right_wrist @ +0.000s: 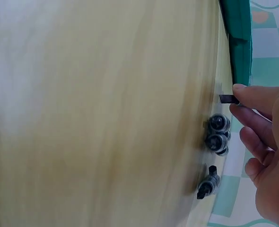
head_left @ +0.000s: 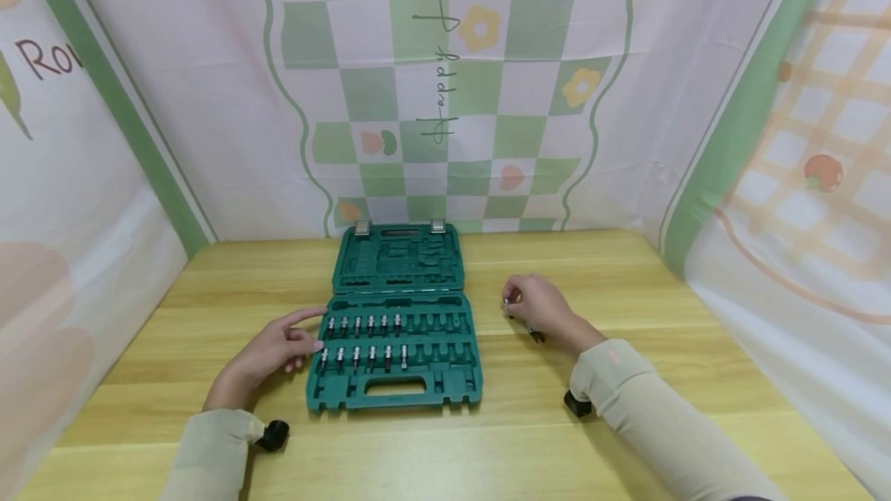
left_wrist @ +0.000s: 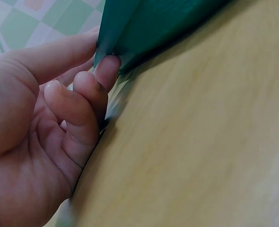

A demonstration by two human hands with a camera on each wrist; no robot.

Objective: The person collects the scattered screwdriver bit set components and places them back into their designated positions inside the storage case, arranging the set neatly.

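A green plastic tool case lies unfolded on the table, its lid toward the back wall. Two rows of silver bit sockets with dark tips sit in the left part of its slots; slots to their right are bare. My left hand touches the case's left edge with index finger and thumb extended, the other fingers bent. Right of the case, my right hand pinches a bit socket between thumb and index finger; its black tip sticks out. Several loose bit sockets lie on the table beneath that hand.
The wood-grain table spreads around the case. A patterned cloth wall rises behind it, with more cloth at both sides. A small black camera is worn on each wrist. The case's lid has two silver latches.
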